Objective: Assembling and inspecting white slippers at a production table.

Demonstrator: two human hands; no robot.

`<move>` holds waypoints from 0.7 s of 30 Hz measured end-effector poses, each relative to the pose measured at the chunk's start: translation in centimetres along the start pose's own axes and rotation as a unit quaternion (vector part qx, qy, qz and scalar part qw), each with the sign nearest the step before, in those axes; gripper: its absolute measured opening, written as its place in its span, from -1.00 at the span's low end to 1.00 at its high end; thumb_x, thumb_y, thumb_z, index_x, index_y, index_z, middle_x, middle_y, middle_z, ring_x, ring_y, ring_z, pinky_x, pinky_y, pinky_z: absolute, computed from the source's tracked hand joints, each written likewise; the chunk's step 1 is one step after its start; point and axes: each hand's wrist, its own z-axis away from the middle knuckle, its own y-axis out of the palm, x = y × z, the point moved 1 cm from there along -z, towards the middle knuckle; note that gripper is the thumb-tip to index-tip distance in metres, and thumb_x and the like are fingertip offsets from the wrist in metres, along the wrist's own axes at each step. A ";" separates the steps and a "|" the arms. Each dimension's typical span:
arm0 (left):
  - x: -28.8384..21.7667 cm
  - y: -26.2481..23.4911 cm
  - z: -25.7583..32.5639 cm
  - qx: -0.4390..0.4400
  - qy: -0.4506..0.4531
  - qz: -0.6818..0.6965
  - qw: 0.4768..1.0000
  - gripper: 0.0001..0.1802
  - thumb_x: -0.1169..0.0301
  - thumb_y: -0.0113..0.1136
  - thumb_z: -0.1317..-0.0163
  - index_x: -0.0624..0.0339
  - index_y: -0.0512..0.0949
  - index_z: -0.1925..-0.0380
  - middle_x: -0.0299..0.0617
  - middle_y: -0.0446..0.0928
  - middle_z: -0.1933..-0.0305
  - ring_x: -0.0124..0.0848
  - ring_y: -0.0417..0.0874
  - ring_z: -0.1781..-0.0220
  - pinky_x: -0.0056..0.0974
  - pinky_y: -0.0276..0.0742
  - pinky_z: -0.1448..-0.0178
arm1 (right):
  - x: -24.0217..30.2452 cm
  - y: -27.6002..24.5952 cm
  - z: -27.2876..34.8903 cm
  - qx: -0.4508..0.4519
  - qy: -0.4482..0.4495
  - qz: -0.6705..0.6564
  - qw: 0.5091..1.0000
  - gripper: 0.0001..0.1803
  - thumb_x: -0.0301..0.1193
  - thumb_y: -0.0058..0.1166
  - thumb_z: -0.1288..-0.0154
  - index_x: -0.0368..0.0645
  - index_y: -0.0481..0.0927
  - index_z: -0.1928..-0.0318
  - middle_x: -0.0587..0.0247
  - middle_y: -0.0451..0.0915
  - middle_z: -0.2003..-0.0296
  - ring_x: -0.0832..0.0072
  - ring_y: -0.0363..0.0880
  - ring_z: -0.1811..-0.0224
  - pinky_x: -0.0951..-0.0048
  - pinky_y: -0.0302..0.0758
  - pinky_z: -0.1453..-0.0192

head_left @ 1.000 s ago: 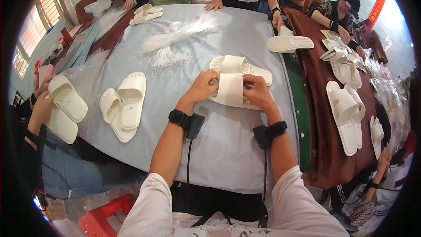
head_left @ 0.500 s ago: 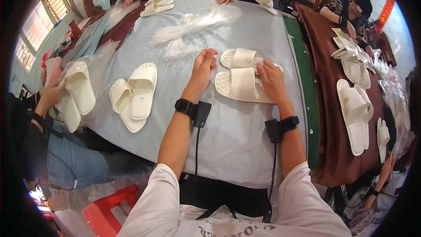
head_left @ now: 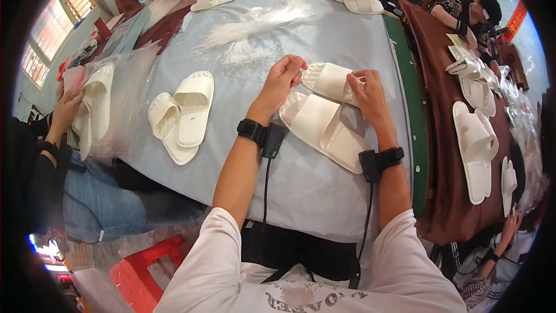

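Two cream slippers lie before me on the grey-covered table, toes to the left: a far slipper [head_left: 331, 80] and a near slipper [head_left: 315, 120], its heel slanting toward me. My left hand [head_left: 281, 83] is closed in a pinch beside the far slipper's toe; whatever its fingertips hold is too small to make out. At the far slipper's strap, my right hand [head_left: 369, 94] has its thumb and forefinger pinched together, and what lies between them is unclear. A heap of thin clear plastic strands [head_left: 255, 29] is spread farther back.
Another slipper pair [head_left: 194, 107] rests overlapped on the left. At the far left a person's hand [head_left: 68, 107] holds slippers beside clear bags [head_left: 130, 98]. More slippers [head_left: 472, 150] lie on the brown-covered table at right. A red stool [head_left: 130, 278] stands below left.
My right hand has lifted off the slippers and now pinches by the far one's strap. Near slipper has swung its heel toward me. The person across has set slippers down on the table.
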 end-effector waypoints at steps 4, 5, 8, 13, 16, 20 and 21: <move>0.1 -0.2 0.0 0.003 -0.007 0.002 1.000 -0.74 0.19 0.09 -0.54 0.15 0.54 0.15 -0.42 0.47 0.20 -0.62 0.26 0.35 -0.49 0.30 0.17 | -0.7 1.0 0.1 -0.011 -0.144 -0.076 0.987 -0.52 -0.04 0.12 -0.45 -0.20 0.60 -0.08 -0.13 0.23 -0.44 0.05 0.46 -0.22 0.15 0.47 -0.23; 0.1 -0.1 -0.1 0.002 -0.011 0.004 1.000 -0.74 0.18 0.09 -0.54 0.15 0.54 0.16 -0.42 0.48 0.20 -0.62 0.26 0.36 -0.50 0.30 0.17 | -0.8 1.0 0.1 -0.011 -0.144 -0.075 0.987 -0.52 -0.04 0.12 -0.45 -0.20 0.60 -0.08 -0.13 0.23 -0.44 0.05 0.46 -0.22 0.15 0.47 -0.23; -0.1 -0.1 0.1 -0.011 -0.009 -0.020 1.000 -0.75 0.20 0.10 -0.54 0.15 0.56 0.15 -0.42 0.48 0.22 -0.64 0.26 0.35 -0.51 0.28 0.19 | 0.8 0.1 0.0 0.041 -0.219 -0.017 0.975 -0.54 -0.04 0.10 -0.47 -0.25 0.66 0.09 -0.12 0.56 -0.12 0.20 0.61 -0.03 0.20 0.53 -0.06; -1.5 1.8 1.4 0.057 -0.053 -0.131 0.988 -0.76 0.21 0.14 -0.52 0.15 0.59 0.17 -0.42 0.53 0.20 -0.66 0.30 0.31 -0.50 0.30 0.16 | 4.7 -2.6 0.0 0.303 0.020 -0.085 0.949 -0.52 -0.11 0.08 -0.50 -0.30 0.71 0.36 0.29 0.61 0.57 0.58 0.57 0.44 0.43 0.42 0.32; -1.2 3.7 1.8 0.159 -0.070 -0.157 0.972 -0.77 0.21 0.15 -0.51 0.13 0.61 0.18 -0.42 0.55 0.21 -0.63 0.41 0.22 -0.49 0.36 0.05 | 4.4 -0.3 0.7 0.265 -0.031 -0.124 0.956 -0.60 -0.21 0.19 -0.40 -0.37 0.65 0.36 0.25 0.54 0.63 0.57 0.51 0.54 0.41 0.39 0.42; -0.5 4.2 1.5 0.165 -0.045 -0.067 0.983 -0.74 0.20 0.17 -0.49 0.17 0.60 0.18 -0.43 0.50 0.15 -0.55 0.53 0.04 -0.38 0.42 -0.15 | 4.2 1.0 0.7 0.209 -0.107 -0.192 0.953 -0.70 -0.30 0.25 -0.35 -0.34 0.65 0.17 0.23 0.63 0.48 0.54 0.56 0.41 0.42 0.49 0.27; -0.2 4.0 1.3 0.150 -0.023 -0.034 0.988 -0.73 0.19 0.18 -0.49 0.19 0.59 0.19 -0.43 0.49 0.11 -0.55 0.52 0.03 -0.37 0.43 -0.16 | 4.5 1.0 0.6 0.208 -0.107 -0.198 0.952 -0.67 -0.29 0.25 -0.35 -0.34 0.63 0.08 0.23 0.66 0.42 0.53 0.57 0.38 0.43 0.50 0.22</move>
